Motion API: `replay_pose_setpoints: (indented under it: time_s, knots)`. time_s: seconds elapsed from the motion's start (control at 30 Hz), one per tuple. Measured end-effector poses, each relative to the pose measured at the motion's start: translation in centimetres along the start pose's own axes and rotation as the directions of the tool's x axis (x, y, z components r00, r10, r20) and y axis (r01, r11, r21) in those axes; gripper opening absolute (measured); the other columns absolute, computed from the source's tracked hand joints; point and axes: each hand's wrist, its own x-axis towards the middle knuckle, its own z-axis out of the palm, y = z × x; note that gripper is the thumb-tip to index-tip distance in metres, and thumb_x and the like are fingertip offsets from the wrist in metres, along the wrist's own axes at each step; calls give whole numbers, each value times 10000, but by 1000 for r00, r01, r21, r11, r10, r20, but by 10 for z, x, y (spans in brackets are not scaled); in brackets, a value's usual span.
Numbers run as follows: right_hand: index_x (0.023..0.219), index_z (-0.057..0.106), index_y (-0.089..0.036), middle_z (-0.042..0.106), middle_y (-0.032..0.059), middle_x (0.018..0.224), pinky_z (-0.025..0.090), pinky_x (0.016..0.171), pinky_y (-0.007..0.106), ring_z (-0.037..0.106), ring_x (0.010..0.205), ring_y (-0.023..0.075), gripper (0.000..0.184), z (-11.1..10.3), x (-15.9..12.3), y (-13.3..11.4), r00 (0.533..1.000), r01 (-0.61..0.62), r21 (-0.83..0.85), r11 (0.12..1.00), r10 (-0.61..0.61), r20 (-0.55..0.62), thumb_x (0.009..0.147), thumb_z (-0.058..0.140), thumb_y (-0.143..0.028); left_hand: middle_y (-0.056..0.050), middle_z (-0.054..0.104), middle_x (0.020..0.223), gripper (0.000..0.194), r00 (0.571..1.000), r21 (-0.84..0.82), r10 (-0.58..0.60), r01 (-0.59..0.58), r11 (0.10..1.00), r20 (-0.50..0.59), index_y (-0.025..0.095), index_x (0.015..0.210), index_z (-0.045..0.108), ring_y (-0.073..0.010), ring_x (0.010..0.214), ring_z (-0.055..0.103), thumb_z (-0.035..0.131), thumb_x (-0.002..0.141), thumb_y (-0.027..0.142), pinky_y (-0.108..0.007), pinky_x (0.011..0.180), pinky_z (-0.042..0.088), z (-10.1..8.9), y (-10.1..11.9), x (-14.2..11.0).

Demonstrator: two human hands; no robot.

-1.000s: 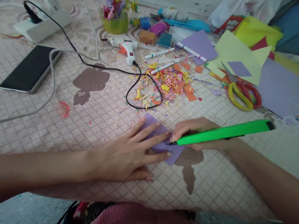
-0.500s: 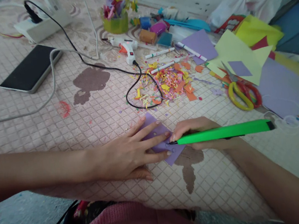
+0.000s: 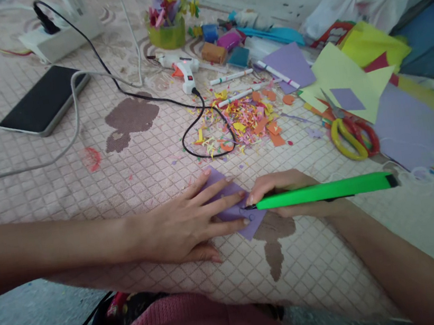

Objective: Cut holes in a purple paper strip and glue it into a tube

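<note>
A small piece of purple paper (image 3: pixel 254 228) lies on the cloth-covered table, with a few small drawn marks on it. My left hand (image 3: pixel 186 220) rests flat across the paper, its fingers spread and covering much of it. In my right hand (image 3: pixel 279 182) is a bright green pen (image 3: pixel 325 191), lying almost level and pointing left. Its dark tip touches the paper beside my left fingertips. The fingers of my right hand are closed around the pen's front end and partly hidden behind it.
Beyond my hands lie paper scraps (image 3: pixel 249 121) and a white glue gun (image 3: pixel 188 73) with a looping black cord. Scissors (image 3: pixel 352 137) and coloured paper sheets (image 3: pixel 408 126) are on the right. A dark tablet-like device (image 3: pixel 43 102) and a power strip (image 3: pixel 65 38) sit at the left.
The purple paper has shifted very slightly left under my left hand. The pen tip stays on the paper, and both hands are almost unmoved.
</note>
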Motion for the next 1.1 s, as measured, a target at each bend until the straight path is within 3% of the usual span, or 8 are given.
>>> replay_pose_setpoints:
  time_s: [0.4, 0.8, 1.1]
  knots:
    - [1125, 662, -187, 693, 84, 1058, 469, 833, 323, 630, 977, 213, 349, 2, 1, -2, 1000, 2, -7, 1000, -2, -10, 878, 620, -429, -115, 260, 1563, 585, 999, 9, -2, 2, 1000, 42, 258, 1427, 417, -381, 1443, 180, 511, 911, 518, -626, 1149, 86, 1, 0, 0]
    - [1091, 671, -193, 692, 75, 1026, 474, 793, 303, 631, 945, 201, 313, 1, 1, -3, 998, -28, 116, 993, 33, -44, 870, 637, -413, -120, 242, 1568, 580, 999, 8, 7, -8, 1000, 44, 249, 1427, 416, -379, 1446, 174, 507, 917, 508, -626, 1148, 96, -2, 0, 1]
    - [1096, 676, -162, 695, 92, 1029, 460, 804, 317, 634, 949, 213, 365, 1, 4, -5, 1000, -25, 79, 997, 26, -13, 871, 623, -445, -121, 248, 1566, 586, 998, 11, -1, 1, 1000, 65, 254, 1432, 409, -386, 1444, 174, 506, 914, 511, -636, 1142, 100, -1, -1, 0]
